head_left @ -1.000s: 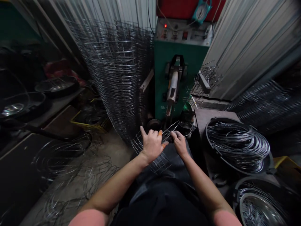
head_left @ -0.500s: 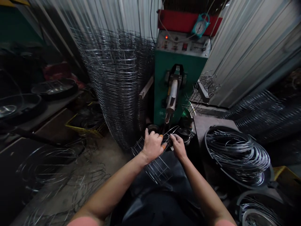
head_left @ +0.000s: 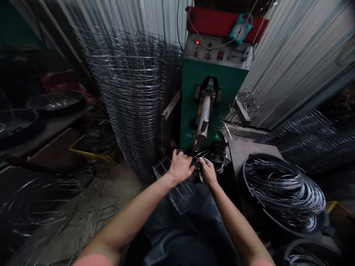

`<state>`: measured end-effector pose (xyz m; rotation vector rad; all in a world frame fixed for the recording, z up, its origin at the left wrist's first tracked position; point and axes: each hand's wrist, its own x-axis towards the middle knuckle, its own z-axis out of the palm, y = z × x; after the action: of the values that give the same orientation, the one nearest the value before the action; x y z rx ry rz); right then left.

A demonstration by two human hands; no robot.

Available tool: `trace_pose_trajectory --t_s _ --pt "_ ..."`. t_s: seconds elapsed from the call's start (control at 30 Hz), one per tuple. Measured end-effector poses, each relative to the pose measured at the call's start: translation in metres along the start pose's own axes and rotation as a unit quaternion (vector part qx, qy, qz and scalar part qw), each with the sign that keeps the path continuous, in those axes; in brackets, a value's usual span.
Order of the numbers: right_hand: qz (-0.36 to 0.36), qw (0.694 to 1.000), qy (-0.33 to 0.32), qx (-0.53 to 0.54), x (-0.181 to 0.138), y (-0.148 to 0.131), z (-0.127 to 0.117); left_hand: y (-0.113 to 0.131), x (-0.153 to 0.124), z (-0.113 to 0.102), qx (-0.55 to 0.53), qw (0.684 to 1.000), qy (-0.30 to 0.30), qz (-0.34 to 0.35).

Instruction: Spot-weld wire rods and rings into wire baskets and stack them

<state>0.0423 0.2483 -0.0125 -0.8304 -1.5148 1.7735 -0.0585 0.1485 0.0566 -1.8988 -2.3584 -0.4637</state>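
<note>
Wire frame (head_left: 179, 194): flat grid, centre of the frame, lower end over the lap, far end right under the machine's arm.
Left hand (head_left: 179, 168): on top of the grid, fingers curled tight on it, orange tips.
Right hand (head_left: 208, 173): just beside it, fingers pinched on the frame's end wires.
Wire coils (head_left: 285, 188): lower right, in a black tub.
Green machine (head_left: 210, 92): upper centre, red light on.
Stack of wire baskets (head_left: 133, 99): left of the machine.

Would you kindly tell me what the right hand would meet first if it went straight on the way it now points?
Most likely the lower tip of the green welding machine's electrode arm, just ahead of the right hand; depth is unclear, so the left hand might come first.
</note>
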Motion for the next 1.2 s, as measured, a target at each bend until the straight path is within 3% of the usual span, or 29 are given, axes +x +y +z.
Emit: trace_pose_trajectory --t_s 0.33,0.53,0.63,0.83,1.0,1.2 --pt "0.005 0.999 0.012 0.029 0.023 -0.006 0.001 -0.004 0.024 -0.001 0.01 1.0 -0.018 -0.021" --pt "0.05 0.997 0.005 0.054 0.032 -0.009 -0.002 0.0 0.029 -0.002 0.014 0.999 -0.026 -0.042" --pt "0.074 0.996 -0.03 0.039 0.014 -0.013 -0.017 0.004 0.028 -0.001 0.03 0.998 -0.028 -0.056" --pt "0.104 0.969 -0.206 -0.091 -0.062 -0.004 -0.046 0.006 0.024 -0.002 0.055 0.995 -0.019 -0.078" --pt "0.052 0.977 -0.17 -0.118 -0.075 0.018 -0.036 0.001 0.024 -0.003 0.059 0.993 -0.022 -0.104" --pt "0.026 0.983 -0.143 -0.116 -0.066 0.016 -0.027 -0.002 0.027 -0.005 0.051 0.991 -0.027 -0.124"
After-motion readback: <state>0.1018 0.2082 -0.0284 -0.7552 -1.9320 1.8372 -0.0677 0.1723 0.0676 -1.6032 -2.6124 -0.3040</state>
